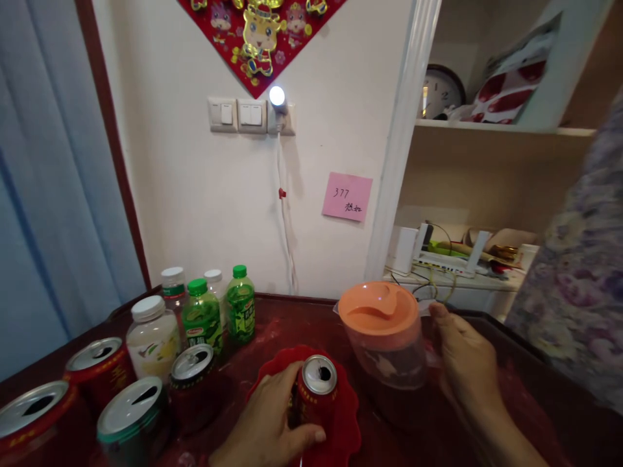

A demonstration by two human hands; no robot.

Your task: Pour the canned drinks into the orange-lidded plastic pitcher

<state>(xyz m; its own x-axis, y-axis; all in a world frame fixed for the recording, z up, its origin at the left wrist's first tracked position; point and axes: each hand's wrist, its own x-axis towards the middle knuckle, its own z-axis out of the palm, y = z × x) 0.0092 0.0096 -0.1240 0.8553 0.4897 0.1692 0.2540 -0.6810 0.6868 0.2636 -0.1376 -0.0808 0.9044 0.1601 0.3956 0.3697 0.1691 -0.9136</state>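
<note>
Your left hand wraps the red drink can — already opened, over the scalloped red plate. Your right hand grips the clear pitcher by its handle — orange lid on, nothing pouring.

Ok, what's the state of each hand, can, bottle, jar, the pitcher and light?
Left hand: around the can on the red plate
Right hand: gripping the pitcher by its handle
That can: opened, upright
Pitcher: lid on
Green bottles: capped, upright
White-lidded jar: closed, upright
White-capped bottles: closed
Left red cans: opened, upright
Teal-rimmed can: opened, upright
Black-rimmed can: upright, opening unclear
Plug-in light: lit
</note>
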